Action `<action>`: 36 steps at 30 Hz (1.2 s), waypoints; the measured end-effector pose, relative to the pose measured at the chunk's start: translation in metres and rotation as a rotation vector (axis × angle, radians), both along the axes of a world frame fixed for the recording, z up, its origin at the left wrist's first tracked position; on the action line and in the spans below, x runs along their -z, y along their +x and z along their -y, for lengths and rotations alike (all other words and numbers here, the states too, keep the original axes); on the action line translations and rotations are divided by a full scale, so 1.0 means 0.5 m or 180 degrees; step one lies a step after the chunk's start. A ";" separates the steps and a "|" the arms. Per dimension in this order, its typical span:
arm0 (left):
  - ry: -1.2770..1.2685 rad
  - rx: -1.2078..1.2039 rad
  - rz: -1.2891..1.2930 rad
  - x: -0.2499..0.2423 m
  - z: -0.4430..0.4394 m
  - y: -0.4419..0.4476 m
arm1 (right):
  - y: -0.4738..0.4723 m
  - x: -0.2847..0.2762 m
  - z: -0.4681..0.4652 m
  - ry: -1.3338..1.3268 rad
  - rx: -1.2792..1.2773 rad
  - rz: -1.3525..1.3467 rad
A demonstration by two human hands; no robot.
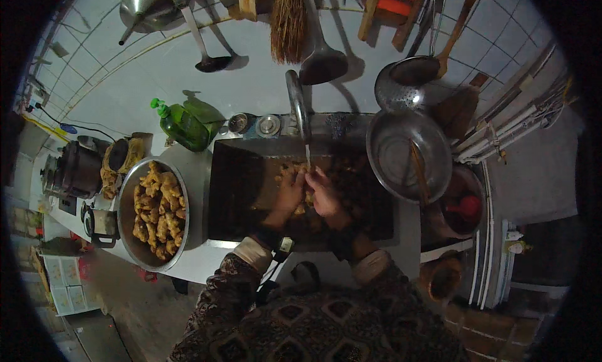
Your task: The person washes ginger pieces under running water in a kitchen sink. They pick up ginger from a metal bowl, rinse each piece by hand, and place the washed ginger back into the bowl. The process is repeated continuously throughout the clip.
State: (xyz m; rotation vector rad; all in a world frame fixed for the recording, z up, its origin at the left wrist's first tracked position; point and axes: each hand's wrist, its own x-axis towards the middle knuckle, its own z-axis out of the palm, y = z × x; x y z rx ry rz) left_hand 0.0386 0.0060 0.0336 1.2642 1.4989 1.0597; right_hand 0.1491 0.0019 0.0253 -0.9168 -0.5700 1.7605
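Observation:
Both hands are close together over a dark kitchen sink (235,192), right under the mouth of a curved metal faucet (296,98), from which a thin stream of water falls. My left hand (290,190) and my right hand (323,192) meet at the fingertips around a small piece that looks like ginger root; blur and shadow hide most of it. More yellowish pieces lie in the sink beneath and behind the hands. On the counter left of the sink, a large metal basin (123,211) holds many knobbly ginger roots (160,207).
A green pump bottle (184,128) stands behind the sink on the left. A metal bowl (388,150) with wooden chopsticks (418,171) is at the sink's right edge, beside a basin with a red scoop (465,207). Ladles (324,63) and a straw brush (288,28) hang on the wall.

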 end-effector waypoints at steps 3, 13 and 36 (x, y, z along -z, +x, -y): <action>-0.0377 0.0040 0.0394 -0.027 0.013 0.019 | -0.015 -0.019 -0.011 0.0299 0.0323 -0.0237; -0.0159 0.0160 -0.0206 0.009 0.016 0.017 | -0.030 -0.065 -0.022 0.0434 0.0128 -0.0275; -0.0242 -0.0170 0.0255 -0.065 0.000 0.066 | -0.009 -0.055 -0.015 0.0658 0.0432 -0.0140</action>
